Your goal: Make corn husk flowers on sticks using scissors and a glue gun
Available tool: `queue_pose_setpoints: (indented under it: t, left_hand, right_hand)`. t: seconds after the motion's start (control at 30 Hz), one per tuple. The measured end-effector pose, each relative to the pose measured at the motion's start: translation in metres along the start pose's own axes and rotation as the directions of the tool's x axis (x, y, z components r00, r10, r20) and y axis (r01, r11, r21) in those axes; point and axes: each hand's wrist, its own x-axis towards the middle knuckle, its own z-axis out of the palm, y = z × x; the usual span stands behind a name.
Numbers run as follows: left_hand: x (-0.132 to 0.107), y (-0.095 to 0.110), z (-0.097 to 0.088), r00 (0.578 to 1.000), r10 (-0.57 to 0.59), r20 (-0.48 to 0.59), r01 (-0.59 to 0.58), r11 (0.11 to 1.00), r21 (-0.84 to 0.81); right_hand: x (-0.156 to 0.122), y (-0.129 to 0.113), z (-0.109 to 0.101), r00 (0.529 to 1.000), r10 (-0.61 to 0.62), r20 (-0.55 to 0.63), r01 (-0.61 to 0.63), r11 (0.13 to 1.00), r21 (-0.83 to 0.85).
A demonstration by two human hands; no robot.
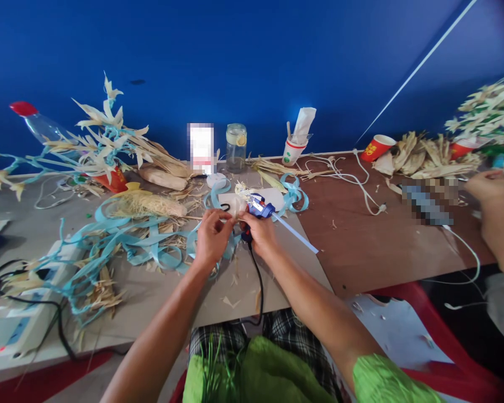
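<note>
My left hand [212,238] is closed in a pinch at the middle of the table, its fingertips at a small pale piece [236,206] whose kind is unclear. Close beside it, my right hand [261,232] is closed at the handle of a blue hot glue gun [261,207]; its fingers partly hide the handle. A long translucent glue stick [296,234] juts from the gun's back, toward the right. From the handle a black cord [259,280] drops over the table edge. Light blue ribbon [162,254] curls left of my hands, among dried corn husks [163,178].
Husk flowers on blue-wrapped stems [109,117] stand at left, near a power strip [37,313]. A lit phone screen [201,146], glass jar [236,148] and paper cup [294,151] line the wall. White cables [357,179] cross the right side, near another person's hand [489,187].
</note>
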Motion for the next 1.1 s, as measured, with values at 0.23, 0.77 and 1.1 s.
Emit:
queue_pose_setpoints:
  t: [0.23,0.77,1.1]
  left_hand:
    - [0.001,0.004,-0.001,0.980,-0.192,0.054,0.198,0.966,-0.168]
    - [0.006,0.003,0.001,0.963,-0.267,-0.039,0.245,0.925,-0.290]
    - [0.004,0.003,0.003,0.958,-0.288,-0.014,0.274,0.922,-0.274]
  right_hand:
    - [-0.003,-0.002,0.003,1.000,0.015,0.016,-0.014,0.999,-0.039]
    - [-0.005,0.003,-0.001,1.000,0.011,0.028,-0.004,0.974,-0.228]
    - [0.000,0.003,0.000,1.000,-0.007,-0.016,0.005,0.990,-0.141]
